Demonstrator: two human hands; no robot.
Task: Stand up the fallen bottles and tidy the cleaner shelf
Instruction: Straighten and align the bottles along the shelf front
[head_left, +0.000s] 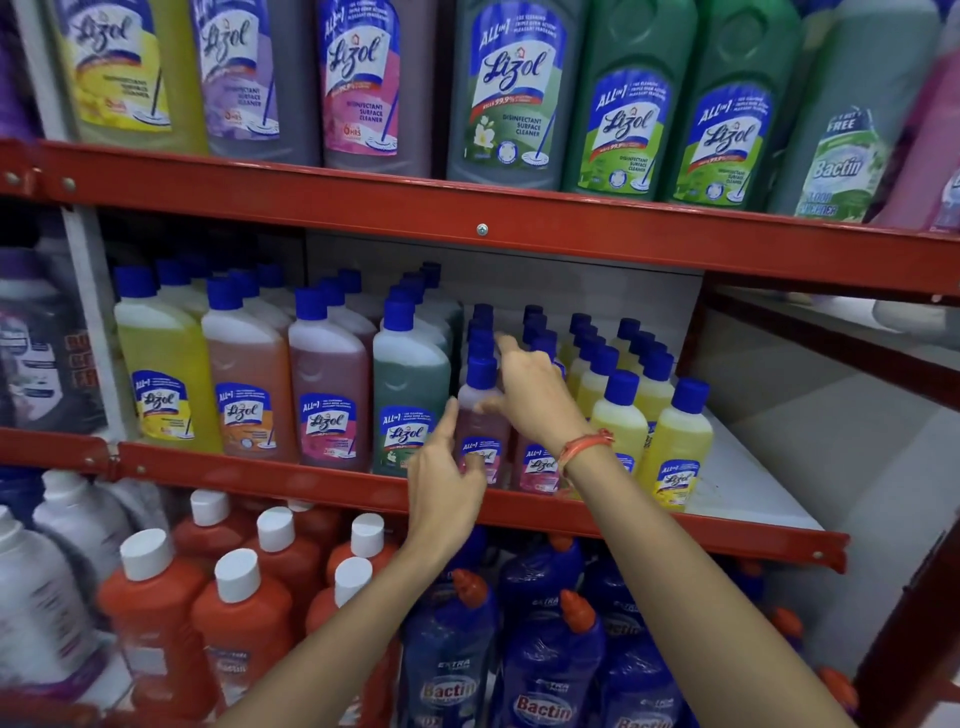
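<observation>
We see small pink bottle (480, 415) upright at middle shelf (291, 470) front, long axis vertical | left hand (447, 493) open, fingers touching its label | right hand (530, 389) open at its shoulder, nearer the cap

The tall Lizol bottles (358, 78) on the top shelf were cut off at the upper edge, caps out of view. The right hand (530, 395) hid the shoulder of the second small pink Lizol bottle (537, 462), and its wrist covered part of a small yellow bottle (621, 431). The left hand (447, 483) was blurred over the front pink bottle's (480, 415) label. The blue Bactin bottles (545, 670) ran off the bottom edge. The dark packs (36, 343) at far left were too blurred to read.
</observation>
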